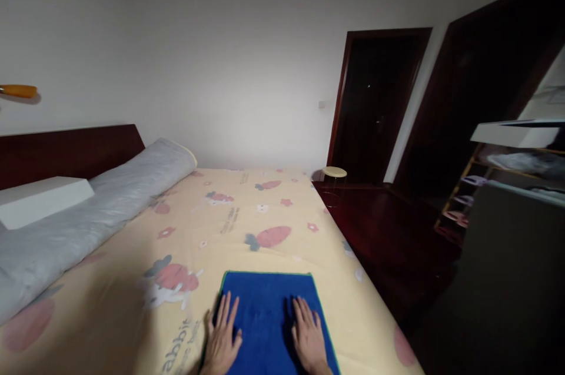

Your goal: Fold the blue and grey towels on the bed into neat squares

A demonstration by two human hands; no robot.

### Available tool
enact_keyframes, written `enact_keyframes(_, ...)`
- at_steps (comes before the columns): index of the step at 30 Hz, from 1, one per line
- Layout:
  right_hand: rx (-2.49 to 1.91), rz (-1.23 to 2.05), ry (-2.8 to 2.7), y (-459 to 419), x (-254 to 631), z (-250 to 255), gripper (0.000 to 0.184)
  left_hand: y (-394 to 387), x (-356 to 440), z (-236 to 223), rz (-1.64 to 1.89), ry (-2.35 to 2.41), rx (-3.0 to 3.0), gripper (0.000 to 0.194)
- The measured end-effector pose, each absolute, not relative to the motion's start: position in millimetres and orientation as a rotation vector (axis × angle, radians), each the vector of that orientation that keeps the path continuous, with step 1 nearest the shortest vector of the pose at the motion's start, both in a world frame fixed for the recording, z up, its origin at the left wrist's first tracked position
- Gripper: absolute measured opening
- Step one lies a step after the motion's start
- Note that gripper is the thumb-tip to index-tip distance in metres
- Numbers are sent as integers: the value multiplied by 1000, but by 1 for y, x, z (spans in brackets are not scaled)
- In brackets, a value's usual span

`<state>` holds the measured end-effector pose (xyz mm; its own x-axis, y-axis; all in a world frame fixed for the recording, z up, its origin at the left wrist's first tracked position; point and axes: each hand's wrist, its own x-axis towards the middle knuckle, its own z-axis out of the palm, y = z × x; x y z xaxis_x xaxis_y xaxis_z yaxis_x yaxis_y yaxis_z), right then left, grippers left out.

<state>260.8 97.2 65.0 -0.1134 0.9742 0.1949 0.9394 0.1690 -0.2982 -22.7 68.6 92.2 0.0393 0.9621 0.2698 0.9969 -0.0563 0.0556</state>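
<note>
A green-edged rectangular blue cloth (267,316) lies at six o'clock; left hand (223,337) at its nine and right hand (307,335) at its three are spread, seemingly smoothing it; next calls for even palm pressure

Letters reading "abbit" (175,345) mark the bedsheet (265,260) just left of the left grip (223,338); smaller lettering (193,338) beside them is illegible.
</note>
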Motion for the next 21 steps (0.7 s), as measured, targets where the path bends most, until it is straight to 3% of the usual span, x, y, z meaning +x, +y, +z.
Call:
enact_keyframes(4,-1669,239,-2199,73,203,54,57,61,33,67,-379,-1947,-2372,86)
enact_keyframes(10,-1663,327,-2209,52,183,30,56,44,47,13,-289,-1872,-2573,79)
enact_keyframes(15,-1617,286,-2295,49,195,34,64,35,33,22,-329,-1816,-2600,87)
enact_keyframes(21,-1550,162,-2328,44,219,29,61,29,23,26,-393,-1882,-2488,78)
